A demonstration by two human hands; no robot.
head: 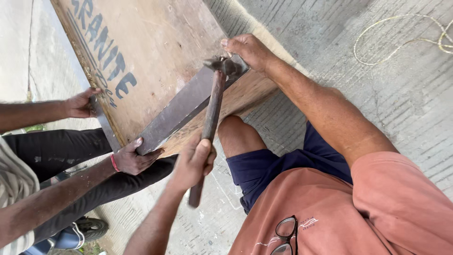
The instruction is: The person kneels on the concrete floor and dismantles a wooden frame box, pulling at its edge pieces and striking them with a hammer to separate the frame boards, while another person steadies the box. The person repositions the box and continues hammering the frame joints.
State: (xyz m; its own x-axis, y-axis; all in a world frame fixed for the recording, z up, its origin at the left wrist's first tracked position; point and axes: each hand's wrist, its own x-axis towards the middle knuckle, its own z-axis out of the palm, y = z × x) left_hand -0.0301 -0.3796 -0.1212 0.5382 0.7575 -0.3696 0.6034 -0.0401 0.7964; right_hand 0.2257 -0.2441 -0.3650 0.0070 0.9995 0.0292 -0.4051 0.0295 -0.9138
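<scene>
Grips a hammer (211, 113) low on its wooden handle with the left hand (192, 164), grip closed tight around it, head resting on or just above the far end of a dark metal strip (177, 112). Steadies that same end with the right hand (247, 48), fingers curled down over it right beside the hammer head. Seems closed on the strip itself, though cannot tell whether a nail is pinched there too, hidden as the spot is behind the head.

Lies slantwise along the edge of a big wooden board (160, 38) with painted lettering, that strip, the board propped over the concrete floor (406, 99). Is held at its near end by a co-worker's hand (133, 159) with a red wristband (that person's other hand (80, 104) clasps the board's edge further along).

Looks like the hammering step: fixing or knocking the strip against the board's edge. Calls, for a next blow, for a short lift and a square strike on the strip's end, with the right fingers kept clear of the head and the co-worker's hold kept firm.

Also in view: a loose yellow cord (401, 33) on the floor, well apart.
</scene>
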